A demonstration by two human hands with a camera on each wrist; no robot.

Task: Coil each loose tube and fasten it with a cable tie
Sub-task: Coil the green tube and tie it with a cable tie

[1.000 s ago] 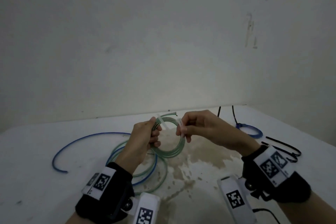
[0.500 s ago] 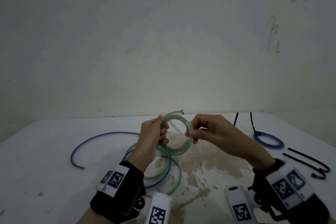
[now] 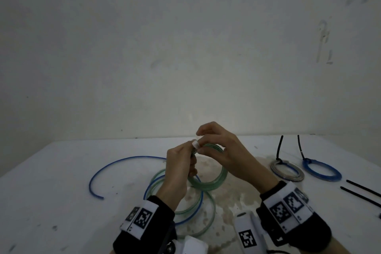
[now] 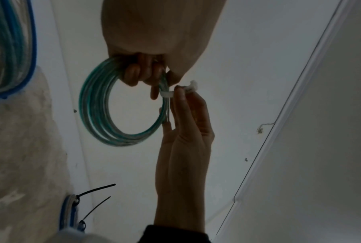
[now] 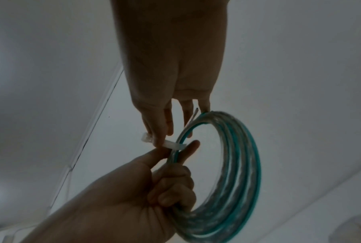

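Two finished coils, one grey (image 3: 287, 171) and one blue (image 3: 321, 169), each bound with a black tie, lie on the counter (image 3: 51, 181) right of the green coil (image 3: 214, 181), with loose tubes (image 3: 127, 161) beneath it. The left hand (image 3: 179, 163) grips the green coil above the counter. The right hand (image 3: 224, 150) pinches a white cable tie (image 3: 195, 144) wrapped round the coil's top; no writing is legible.

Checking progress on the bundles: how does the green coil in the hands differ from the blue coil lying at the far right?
The green coil is held above the table; the blue coil lies flat. A white tie is pinched at the green one; the blue coil's black tie looks cinched, tail sticking up. Both are wound into rings.
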